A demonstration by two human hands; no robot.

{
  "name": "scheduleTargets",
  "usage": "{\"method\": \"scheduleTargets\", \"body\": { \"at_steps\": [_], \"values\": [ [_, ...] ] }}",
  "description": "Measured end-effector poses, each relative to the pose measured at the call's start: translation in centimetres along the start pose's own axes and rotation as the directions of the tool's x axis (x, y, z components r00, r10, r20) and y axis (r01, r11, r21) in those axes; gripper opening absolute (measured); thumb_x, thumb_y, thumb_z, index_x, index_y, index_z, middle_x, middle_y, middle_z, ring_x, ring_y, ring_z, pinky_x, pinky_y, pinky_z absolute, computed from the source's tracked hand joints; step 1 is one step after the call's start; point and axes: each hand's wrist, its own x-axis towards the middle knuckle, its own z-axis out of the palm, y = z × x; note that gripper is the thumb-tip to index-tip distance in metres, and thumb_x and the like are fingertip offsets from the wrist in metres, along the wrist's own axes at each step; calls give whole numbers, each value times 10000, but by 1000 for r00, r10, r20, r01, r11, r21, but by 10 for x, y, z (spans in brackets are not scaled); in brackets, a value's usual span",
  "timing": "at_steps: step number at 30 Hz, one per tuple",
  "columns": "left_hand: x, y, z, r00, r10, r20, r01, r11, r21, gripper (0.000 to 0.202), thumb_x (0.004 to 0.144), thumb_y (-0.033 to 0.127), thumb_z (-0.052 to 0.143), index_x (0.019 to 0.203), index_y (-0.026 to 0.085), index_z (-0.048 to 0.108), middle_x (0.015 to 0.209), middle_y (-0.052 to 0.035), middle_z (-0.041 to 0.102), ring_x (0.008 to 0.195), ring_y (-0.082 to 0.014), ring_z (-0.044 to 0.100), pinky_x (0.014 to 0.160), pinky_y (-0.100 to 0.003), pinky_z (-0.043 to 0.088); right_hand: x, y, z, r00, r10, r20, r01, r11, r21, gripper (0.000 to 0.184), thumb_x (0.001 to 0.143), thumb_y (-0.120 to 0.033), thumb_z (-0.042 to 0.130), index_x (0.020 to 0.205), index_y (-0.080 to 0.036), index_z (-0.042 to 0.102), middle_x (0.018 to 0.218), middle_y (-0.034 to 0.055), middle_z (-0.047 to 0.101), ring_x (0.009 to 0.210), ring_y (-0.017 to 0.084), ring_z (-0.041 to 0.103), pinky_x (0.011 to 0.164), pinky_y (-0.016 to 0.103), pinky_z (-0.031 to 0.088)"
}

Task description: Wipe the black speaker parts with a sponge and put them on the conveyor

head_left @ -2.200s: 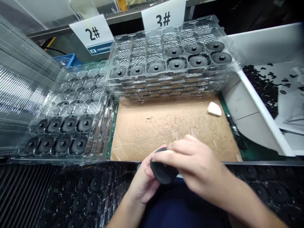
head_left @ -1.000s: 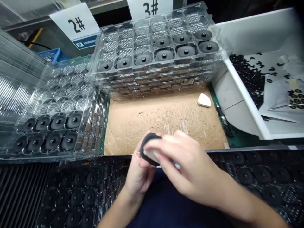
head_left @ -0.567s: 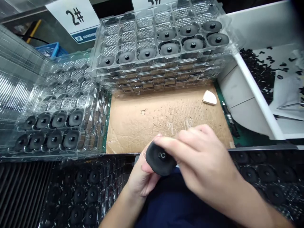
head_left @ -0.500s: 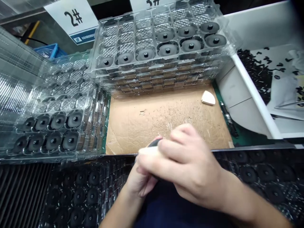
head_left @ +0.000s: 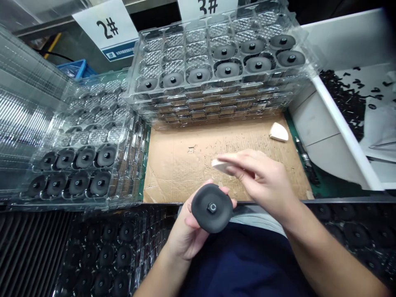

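My left hand (head_left: 188, 235) cradles a round black rubber-like disc (head_left: 212, 208) with a metal nut at its centre, the face turned up toward me. My right hand (head_left: 260, 177) is raised just above and to the right of the disc, not touching it. Between its fingertips it pinches a small white wedge-shaped sponge (head_left: 221, 166), partly hidden by the fingers. A second white wedge sponge (head_left: 279, 132) lies on the cardboard sheet (head_left: 185, 173) beyond my right hand.
Stacked transparent blister trays (head_left: 216, 99) labelled 3# hold black discs, and a 2# stack (head_left: 80, 165) stands to the left. More black discs sit in trays along the near edge. A white bin (head_left: 343, 123) of small black pieces stands right, with a pen-like tool (head_left: 305, 159) beside the cardboard.
My right hand has lifted off the disc and moved up and to the right, with the white sponge now showing at its fingertips. The disc lies face up in my left hand.
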Motion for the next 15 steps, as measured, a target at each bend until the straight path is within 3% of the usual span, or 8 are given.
{"method": "scheduleTargets", "body": {
  "at_steps": [3,6,8,10,12,13,15],
  "values": [
    [-1,4,0,997,14,69,-7,995,-96,570,512,468,816,1036,291,680,1051,2,724,907,-201,697,845,-280,521,-20,34,17,976,214,43,-211,975,-73,247,910,-206,501,1101,-226,656,970,34,706,866,162,625,766,317,443],
    [-1,5,-2,997,35,72,-27,993,-119,550,534,460,807,1041,288,679,1039,-2,727,846,-183,703,787,-253,523,-43,56,36,956,251,151,-237,966,-104,227,880,-176,515,1015,-202,695,877,36,722,786,171,644,710,318,453],
    [0,5,-2,997,40,66,-33,993,-117,542,533,453,813,1032,286,678,1027,-4,726,833,-185,701,777,-257,520,-48,57,38,950,262,172,-249,964,-98,214,865,-166,524,976,-193,706,828,32,724,740,169,648,669,306,459],
    [1,4,-1,998,34,54,-28,994,-101,547,528,444,822,1032,291,675,1042,-4,719,873,-199,696,808,-275,517,-42,43,29,949,287,129,-279,957,-81,229,889,-201,503,1027,-196,685,893,36,723,761,164,650,663,295,473],
    [1,3,1,999,29,20,-28,997,-78,571,522,435,831,1051,297,665,1065,-1,710,935,-211,681,855,-290,509,-30,16,16,961,277,3,-277,960,-30,246,915,-238,483,1095,-203,648,1028,41,704,839,156,650,682,278,485],
    [1,3,2,999,33,-2,-33,998,-61,575,523,424,835,1055,290,664,1064,-2,709,956,-209,672,877,-289,502,-24,0,10,968,235,-84,-235,972,6,246,913,-237,495,1112,-200,635,1078,42,692,872,153,647,694,271,485],
    [1,3,3,999,42,-27,-43,998,-38,568,541,403,838,1064,268,665,1069,-14,702,985,-201,653,918,-282,485,-16,-30,2,985,24,-171,-24,1000,1,252,901,-178,504,1124,-162,621,1056,55,699,876,155,641,740,285,472]
  ]
}}
